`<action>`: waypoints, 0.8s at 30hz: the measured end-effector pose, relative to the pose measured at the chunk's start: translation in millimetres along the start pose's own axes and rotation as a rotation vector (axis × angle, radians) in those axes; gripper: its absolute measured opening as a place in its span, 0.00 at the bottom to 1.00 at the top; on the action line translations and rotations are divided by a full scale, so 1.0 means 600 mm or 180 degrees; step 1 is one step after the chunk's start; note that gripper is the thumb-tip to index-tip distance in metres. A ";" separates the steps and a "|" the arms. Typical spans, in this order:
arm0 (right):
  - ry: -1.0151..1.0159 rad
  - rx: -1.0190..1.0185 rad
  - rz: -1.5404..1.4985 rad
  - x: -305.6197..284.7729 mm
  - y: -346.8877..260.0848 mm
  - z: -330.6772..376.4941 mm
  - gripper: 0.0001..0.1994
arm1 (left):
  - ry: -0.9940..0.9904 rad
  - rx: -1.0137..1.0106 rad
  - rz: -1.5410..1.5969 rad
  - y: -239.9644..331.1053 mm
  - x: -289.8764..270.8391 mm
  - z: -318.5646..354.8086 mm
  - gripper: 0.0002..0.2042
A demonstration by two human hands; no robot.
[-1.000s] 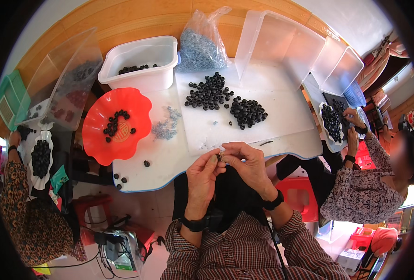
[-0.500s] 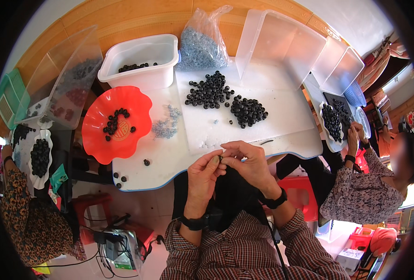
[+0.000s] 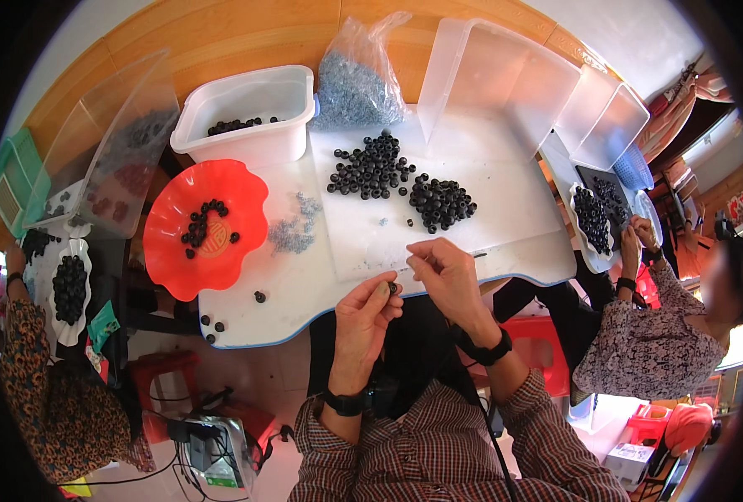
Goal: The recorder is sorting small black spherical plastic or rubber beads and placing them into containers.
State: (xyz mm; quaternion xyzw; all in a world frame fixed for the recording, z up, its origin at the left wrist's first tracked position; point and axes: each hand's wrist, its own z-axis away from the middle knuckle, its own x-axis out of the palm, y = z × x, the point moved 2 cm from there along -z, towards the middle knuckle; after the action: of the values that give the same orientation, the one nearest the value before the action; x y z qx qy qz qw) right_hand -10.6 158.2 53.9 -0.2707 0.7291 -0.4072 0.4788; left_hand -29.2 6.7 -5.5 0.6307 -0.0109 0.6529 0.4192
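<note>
Fingertips and thumb of the left hand (image 3: 360,325) are pinched narrow on a small black bead (image 3: 392,288), which sits at their tips, around the near edge of the white table (image 3: 278,283). The right hand (image 3: 448,276) is apart from it, just to the right and slightly farther away, its thumb and index finger close together; whether something tiny is between them I cannot tell.

The likeliest mishap is a dropped bead. It looks smooth and round, only the fingertips grip it, and the dark lap and the floor lie just nearer than the table edge, so a slip could send it off the table.

The loose beads (image 3: 211,329) by the table's near left edge seem at similar risk: a nudge from a sleeve or a knock to the table might roll them over. One lone bead (image 3: 259,297) lies a little farther in.

Beyond the hands, the right bead pile (image 3: 443,204) and the left bead pile (image 3: 373,169) have no rim around them, so a careless sweep of the right hand could scatter or merge them. Pale blue bits (image 3: 294,233), spread right of the red dish (image 3: 164,266), are small and pale against the white, and could easily be overlooked or brushed away.
</note>
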 end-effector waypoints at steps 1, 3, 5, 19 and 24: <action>0.0155 -0.0261 0.0470 -0.003 0.002 -0.011 0.06 | -0.0014 0.0000 -0.0008 0.000 0.001 0.000 0.12; 0.0362 -0.0504 0.0723 0.000 0.015 -0.032 0.06 | -0.0031 0.0005 -0.0014 0.001 0.002 0.000 0.12; 0.0601 -0.0753 0.1093 0.002 0.021 -0.048 0.05 | -0.0007 0.0030 -0.0065 0.001 0.002 -0.001 0.12; 0.0357 -0.0443 0.2149 0.027 0.050 -0.074 0.06 | 0.0015 0.0141 -0.0089 0.010 0.000 0.001 0.12; 0.0221 -0.0347 0.0721 0.009 0.031 -0.051 0.06 | 0.0018 0.0154 -0.0052 0.010 -0.001 0.003 0.11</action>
State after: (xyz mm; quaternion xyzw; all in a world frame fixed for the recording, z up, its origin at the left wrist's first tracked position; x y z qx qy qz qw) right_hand -40.9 173.6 41.8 -0.1980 0.7922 -0.3195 0.4807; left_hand -31.3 1.3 -2.5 0.6389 0.0112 0.6514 0.4092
